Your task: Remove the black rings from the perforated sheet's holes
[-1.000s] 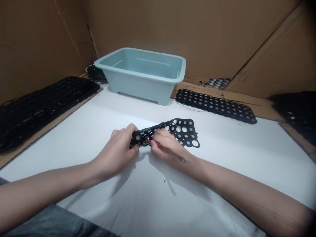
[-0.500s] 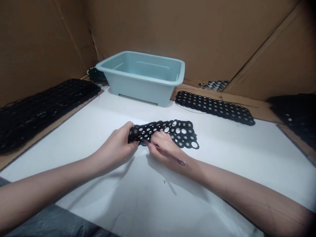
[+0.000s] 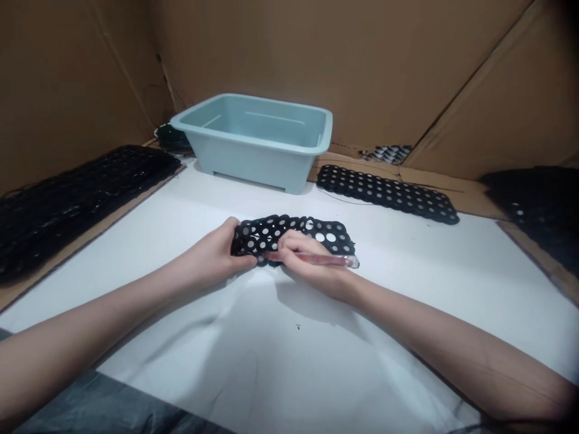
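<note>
A small black mat full of round holes [image 3: 294,234] lies flat on the white table top [image 3: 407,271] in front of me. My left hand [image 3: 217,256] is closed on the mat's left end. My right hand [image 3: 307,259] rests on the mat's near edge, fingers closed round a thin red pen-like tool [image 3: 316,260] that lies level and points left toward the mat.
A pale blue plastic tub [image 3: 253,141] stands behind the mat. A longer black holed strip [image 3: 384,193] lies at the back right. Piles of black mats sit at the far left [image 3: 67,199] and far right [image 3: 538,205]. Cardboard walls enclose the table.
The mat's raised left end has come down flat on the table. The red tool in my right hand has swung from slanting toward my wrist to lying level.
</note>
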`<move>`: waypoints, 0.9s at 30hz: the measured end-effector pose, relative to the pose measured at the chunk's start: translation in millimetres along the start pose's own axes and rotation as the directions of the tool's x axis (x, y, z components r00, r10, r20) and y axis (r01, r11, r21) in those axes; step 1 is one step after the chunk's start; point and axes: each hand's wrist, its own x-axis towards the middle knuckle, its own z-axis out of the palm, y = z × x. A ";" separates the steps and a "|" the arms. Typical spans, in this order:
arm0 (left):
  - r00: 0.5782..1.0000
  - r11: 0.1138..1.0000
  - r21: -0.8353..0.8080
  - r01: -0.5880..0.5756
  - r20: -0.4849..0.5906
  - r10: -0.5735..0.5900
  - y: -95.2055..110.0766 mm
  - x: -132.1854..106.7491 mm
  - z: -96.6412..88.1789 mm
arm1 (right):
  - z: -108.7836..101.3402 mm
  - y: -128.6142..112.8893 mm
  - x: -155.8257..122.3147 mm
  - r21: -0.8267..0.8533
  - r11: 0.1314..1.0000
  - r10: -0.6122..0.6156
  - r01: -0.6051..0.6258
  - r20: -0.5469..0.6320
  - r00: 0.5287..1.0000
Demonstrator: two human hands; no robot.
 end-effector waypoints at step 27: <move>0.998 0.965 -0.260 0.039 0.066 -0.022 4.8 2.3 6.8 | -5.8 -6.3 -6.7 0.034 0.998 0.048 -0.052 0.097 0.994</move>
